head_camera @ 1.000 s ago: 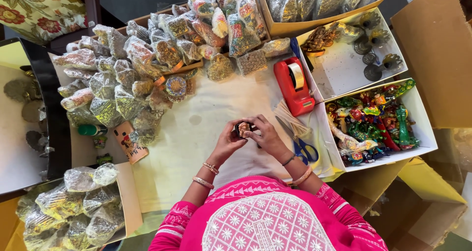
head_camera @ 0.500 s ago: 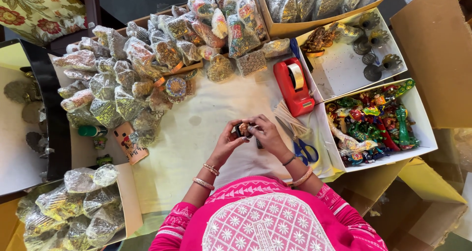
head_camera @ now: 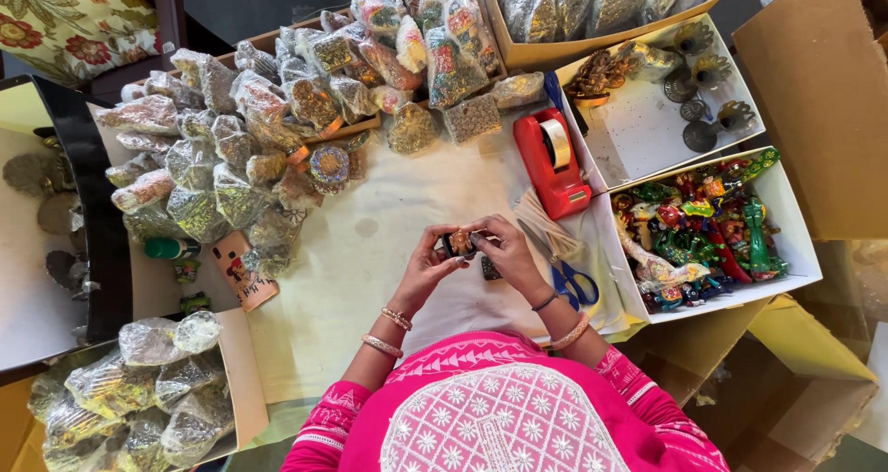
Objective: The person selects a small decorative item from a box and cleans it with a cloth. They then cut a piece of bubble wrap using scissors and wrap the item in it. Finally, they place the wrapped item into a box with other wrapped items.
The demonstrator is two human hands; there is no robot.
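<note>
Dozens of clear plastic packets [head_camera: 231,148] crowded my cream cloth table [head_camera: 370,278]; red tape dispenser [head_camera: 553,162] alongside. My left hand [head_camera: 427,267] and right hand [head_camera: 504,250] stayed clamped on one small orange-and-dark trinket [head_camera: 460,242] at centre, unchanged from earlier.

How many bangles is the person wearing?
4 show. Two on the left wrist: one by the hand, one farther up the arm. Two on the right wrist: a dark one and a pinkish one. Others may be hidden.
</note>
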